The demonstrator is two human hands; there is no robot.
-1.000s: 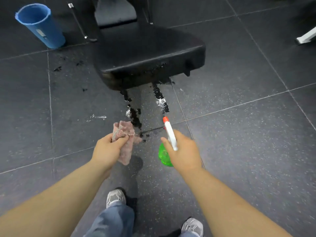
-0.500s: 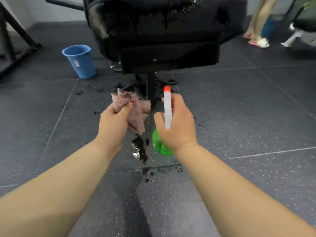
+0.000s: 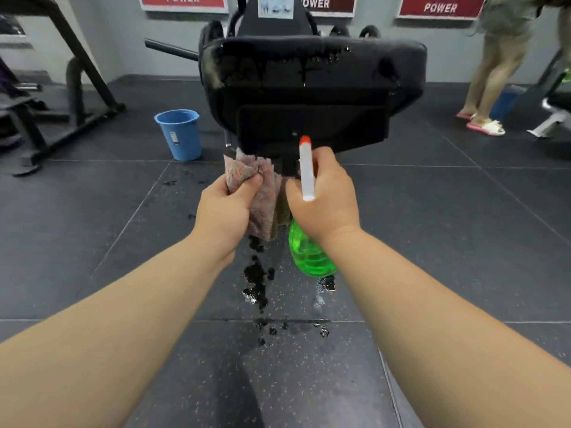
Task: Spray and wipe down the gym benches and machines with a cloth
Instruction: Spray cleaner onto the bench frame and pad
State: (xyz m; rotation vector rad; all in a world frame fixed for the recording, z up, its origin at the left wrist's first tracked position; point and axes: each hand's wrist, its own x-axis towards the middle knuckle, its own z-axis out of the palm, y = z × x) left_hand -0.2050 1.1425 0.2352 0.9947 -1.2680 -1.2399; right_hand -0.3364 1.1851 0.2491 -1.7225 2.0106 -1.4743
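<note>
The bench pad (image 3: pixel 312 75), streaked wet, stands straight ahead. Below it the left hand (image 3: pixel 224 208) grips a bunched cloth (image 3: pixel 262 196); just beside, the right hand (image 3: pixel 324 202) clasps a green spray bottle (image 3: pixel 309 254). Puddles (image 3: pixel 256 282) lie beneath; a bucket (image 3: pixel 180 134) stands left.

Three red wall signs (image 3: pixel 440 7) each read "POWER"; bucket label (image 3: pixel 174 139) illegible.
</note>
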